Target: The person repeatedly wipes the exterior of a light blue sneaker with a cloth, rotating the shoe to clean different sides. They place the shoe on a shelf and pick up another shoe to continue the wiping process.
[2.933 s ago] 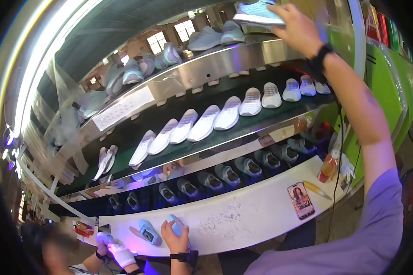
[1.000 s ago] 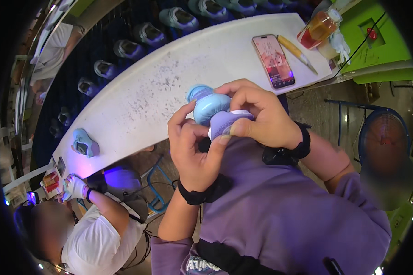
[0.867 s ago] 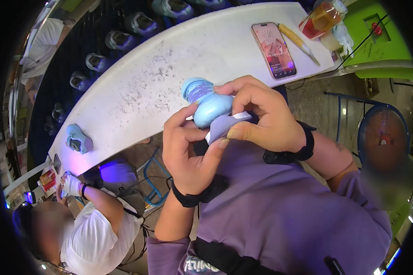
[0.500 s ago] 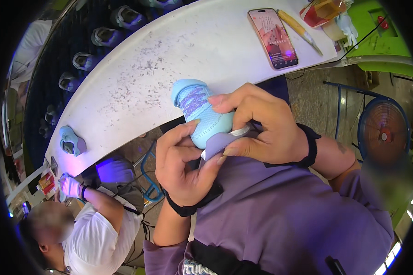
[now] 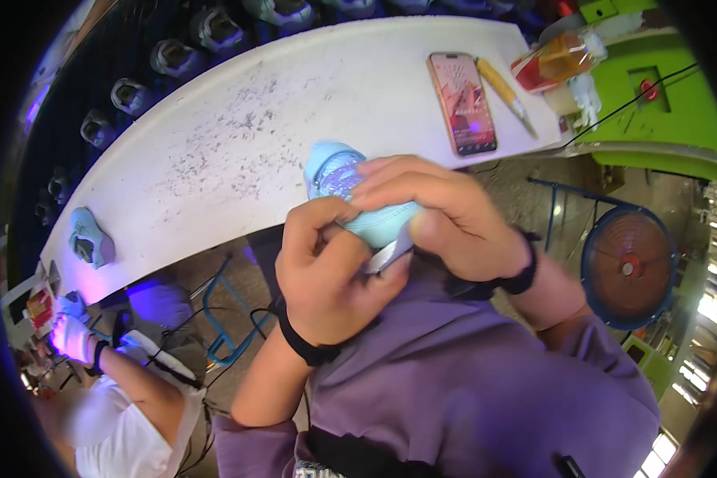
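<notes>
Between my hands is a small light-blue shoe (image 5: 380,225) with purple glittery laces, its toe end toward me and its collar toward the table. My left hand (image 5: 327,275) is closed on the near left side of the toe, thumb and fingers pinching at its edge. Across the laces lie the fingers of my right hand (image 5: 446,215), its thumb pressing the toe's right side; this hand is slightly blurred. A pale sole edge (image 5: 389,253) shows between the thumbs at the toe. The shoe's underside is mostly hidden by my hands.
Dark crumbs dot the white curved table (image 5: 334,88). On it lie a phone (image 5: 464,103), a yellow-handled tool (image 5: 506,95), a bottle (image 5: 558,60) and another blue shoe (image 5: 90,237). Several shoes (image 5: 175,57) line the dark belt beyond. A co-worker (image 5: 127,422) sits left; a fan (image 5: 629,267) stands right.
My right fingers have shifted over the laces, and its thumb has moved up from the sole's edge to the toe's side. The purple sole face has turned out of sight. My view has shifted.
</notes>
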### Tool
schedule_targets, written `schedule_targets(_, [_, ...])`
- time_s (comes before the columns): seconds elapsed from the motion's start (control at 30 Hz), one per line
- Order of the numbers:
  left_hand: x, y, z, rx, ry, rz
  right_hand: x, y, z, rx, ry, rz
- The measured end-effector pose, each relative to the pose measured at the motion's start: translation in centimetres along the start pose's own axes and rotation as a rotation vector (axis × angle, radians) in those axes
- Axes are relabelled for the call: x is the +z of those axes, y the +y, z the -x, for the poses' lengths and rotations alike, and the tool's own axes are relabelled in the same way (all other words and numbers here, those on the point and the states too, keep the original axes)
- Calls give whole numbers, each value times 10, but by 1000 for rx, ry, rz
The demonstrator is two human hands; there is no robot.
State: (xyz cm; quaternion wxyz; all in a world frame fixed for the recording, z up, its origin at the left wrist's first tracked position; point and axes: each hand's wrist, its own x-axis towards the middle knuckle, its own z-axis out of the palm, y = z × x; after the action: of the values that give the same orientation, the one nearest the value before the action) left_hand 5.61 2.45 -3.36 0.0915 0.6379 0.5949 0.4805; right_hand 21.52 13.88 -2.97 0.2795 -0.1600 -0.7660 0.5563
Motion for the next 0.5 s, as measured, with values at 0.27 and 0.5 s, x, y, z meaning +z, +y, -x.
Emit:
schedule_targets(0.27, [17, -32, -9, -57, -139, 68, -10, 43, -5, 62, 60, -472])
schedule_targets(0.5, [32, -37, -19, 1, -161, 44, -32, 30, -6, 221, -48, -384])
